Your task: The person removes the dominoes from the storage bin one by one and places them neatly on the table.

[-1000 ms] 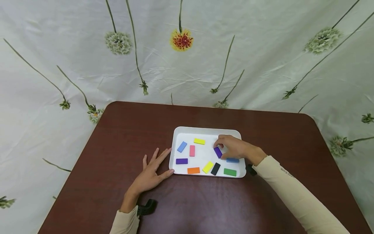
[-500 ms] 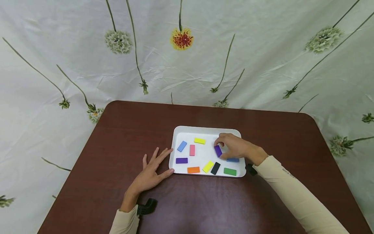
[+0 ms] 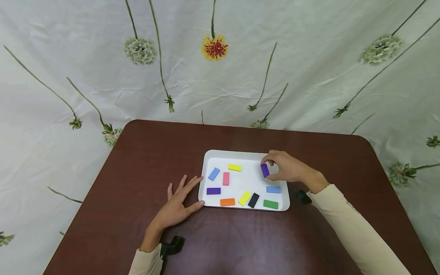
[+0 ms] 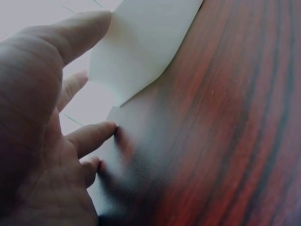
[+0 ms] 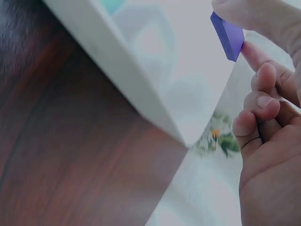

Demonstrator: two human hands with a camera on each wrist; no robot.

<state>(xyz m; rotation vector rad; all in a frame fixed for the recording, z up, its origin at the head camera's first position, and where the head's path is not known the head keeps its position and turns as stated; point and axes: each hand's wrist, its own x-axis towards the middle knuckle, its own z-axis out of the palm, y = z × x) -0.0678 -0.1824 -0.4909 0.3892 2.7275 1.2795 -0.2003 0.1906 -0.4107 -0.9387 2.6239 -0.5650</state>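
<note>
Over the right side of a white tray, my right hand pinches a purple block between thumb and a finger. In the right wrist view the same purple block sits at the fingertips, with the other fingers curled below. My left hand lies spread at the tray's left edge, thumb and a fingertip at the rim. From the left wrist, my left hand shows its thumb against the white tray, with other fingertips on the tabletop.
Flat blocks lie scattered in the tray: yellow, pink, blue, another purple, orange, black, green and others. The brown table meets a flower-patterned cloth behind.
My right hand has moved right and slightly away with the purple block, uncovering the blue block at the tray's right. The left hand stays in place.
</note>
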